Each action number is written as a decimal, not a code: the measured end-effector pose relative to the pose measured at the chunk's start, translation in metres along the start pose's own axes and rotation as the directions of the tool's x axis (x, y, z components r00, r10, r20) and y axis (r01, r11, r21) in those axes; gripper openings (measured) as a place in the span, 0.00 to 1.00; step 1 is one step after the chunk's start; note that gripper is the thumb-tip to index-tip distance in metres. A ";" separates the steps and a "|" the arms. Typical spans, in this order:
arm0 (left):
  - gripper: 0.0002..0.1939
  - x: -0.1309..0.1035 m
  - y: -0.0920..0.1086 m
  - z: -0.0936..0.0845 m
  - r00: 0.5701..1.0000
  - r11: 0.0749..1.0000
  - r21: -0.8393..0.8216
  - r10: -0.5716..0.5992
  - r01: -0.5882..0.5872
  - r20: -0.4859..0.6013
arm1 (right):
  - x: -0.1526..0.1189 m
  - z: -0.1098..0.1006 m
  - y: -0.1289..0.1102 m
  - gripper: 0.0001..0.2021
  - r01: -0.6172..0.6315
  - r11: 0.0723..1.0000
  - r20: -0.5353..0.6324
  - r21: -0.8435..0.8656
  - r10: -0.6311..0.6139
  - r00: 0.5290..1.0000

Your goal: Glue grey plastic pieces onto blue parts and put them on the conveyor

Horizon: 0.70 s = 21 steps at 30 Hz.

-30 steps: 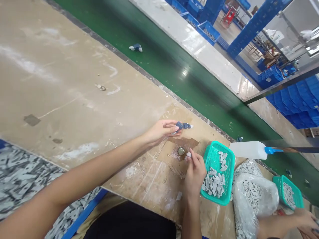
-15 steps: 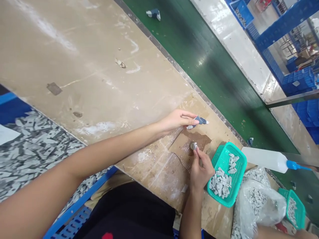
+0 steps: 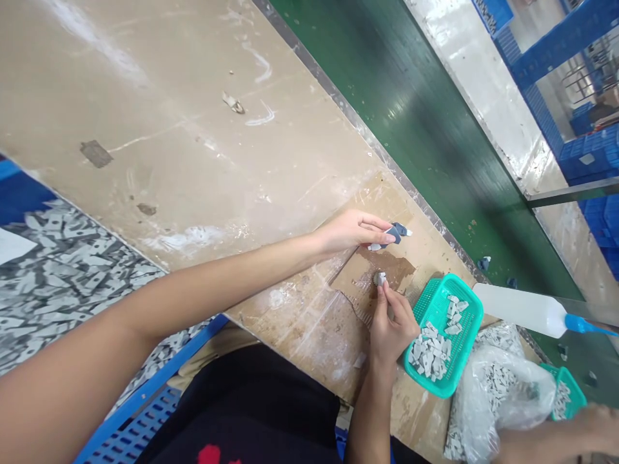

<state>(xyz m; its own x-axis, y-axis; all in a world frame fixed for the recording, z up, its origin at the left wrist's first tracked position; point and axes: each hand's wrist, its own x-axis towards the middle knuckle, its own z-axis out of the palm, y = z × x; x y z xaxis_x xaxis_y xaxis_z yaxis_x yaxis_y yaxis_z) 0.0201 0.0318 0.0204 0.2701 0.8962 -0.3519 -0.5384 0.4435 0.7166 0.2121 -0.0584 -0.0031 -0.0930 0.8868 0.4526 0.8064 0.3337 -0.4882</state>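
My left hand point(image 3: 355, 233) reaches over the bench and pinches a dark blue and white part point(image 3: 397, 232) between thumb and fingers. Below it, my right hand point(image 3: 393, 322) holds a small grey-white piece point(image 3: 381, 278) at its fingertips, over a wet brown patch point(image 3: 394, 267) on the cardboard. The two held items are apart. Just right of my right hand stands a green basket point(image 3: 467, 348) with many small grey-white pieces in it.
A white bottle with a blue tip point(image 3: 522, 309) lies beyond the basket. Farther right are a plastic bag of pieces point(image 3: 512, 393), a second green basket point(image 3: 575, 403) and another person's arm point(image 3: 546, 441). A green belt point(image 3: 411, 122) carries small parts. A pile of pieces point(image 3: 72, 283) fills the left.
The view has shifted slightly. Parts on the green belt have moved along it toward the upper left. The other person's arm reaches farther into view. Both my hands keep their items.
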 end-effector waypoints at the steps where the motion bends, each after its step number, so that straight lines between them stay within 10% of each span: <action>1: 0.16 0.000 -0.001 0.000 1.000 1.000 0.004 0.001 -0.001 0.000 | -0.001 0.001 0.000 0.08 -0.008 1.000 0.004 0.002 0.008 1.000; 8: 0.14 0.003 -0.005 -0.002 1.000 1.000 -0.014 0.007 -0.007 0.007 | 0.001 -0.006 0.002 0.10 -0.007 0.999 -0.049 0.051 0.009 0.999; 15: 0.10 0.003 -0.006 0.001 0.999 1.000 -0.017 0.022 -0.023 -0.036 | 0.008 -0.027 0.012 0.16 -0.103 0.994 0.235 0.038 0.092 0.968; 21: 0.11 0.004 -0.014 0.002 0.999 0.998 0.060 0.031 -0.032 0.016 | 0.068 -0.055 0.044 0.16 -0.157 0.987 0.238 0.044 0.142 0.961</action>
<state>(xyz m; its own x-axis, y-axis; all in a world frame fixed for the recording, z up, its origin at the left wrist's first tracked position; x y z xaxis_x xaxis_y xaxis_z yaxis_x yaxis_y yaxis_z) 0.0310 0.0294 0.0099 0.2654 0.9095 -0.3198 -0.4983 0.4134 0.7621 0.2737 -0.0015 0.0471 -0.1138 0.9756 0.1878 0.7843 0.2042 -0.5858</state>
